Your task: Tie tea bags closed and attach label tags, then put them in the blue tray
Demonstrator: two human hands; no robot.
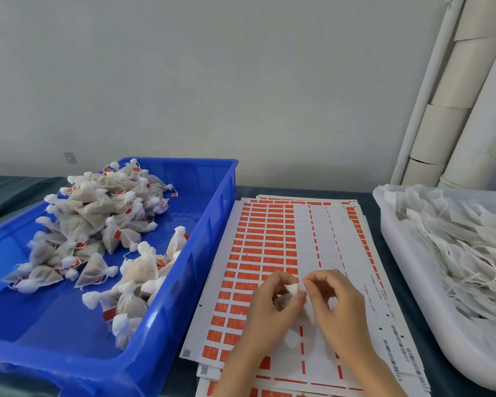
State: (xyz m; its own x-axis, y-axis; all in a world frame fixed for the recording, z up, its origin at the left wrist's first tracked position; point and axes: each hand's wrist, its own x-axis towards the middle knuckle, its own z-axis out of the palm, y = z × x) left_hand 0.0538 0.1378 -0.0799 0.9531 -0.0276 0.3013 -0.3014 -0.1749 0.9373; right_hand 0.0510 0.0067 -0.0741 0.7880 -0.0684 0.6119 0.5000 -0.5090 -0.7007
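A small white tea bag (294,289) is held over the label sheets, its gathered top pinched between both hands. My left hand (269,310) curls round the bag from the left. My right hand (335,305) pinches at the bag's top from the right, thumb and forefinger together. The lower part of the bag (294,339) hangs blurred below the hands. The blue tray (212,219) stands at the left, holding a heap of tied tea bags (98,213) with orange tags.
A stack of label sheets (269,239) with rows of orange stickers lies in the middle of the dark table. A white tray (398,253) of untied bags with loose strings stands at the right. Cardboard tubes (455,110) lean against the wall behind it.
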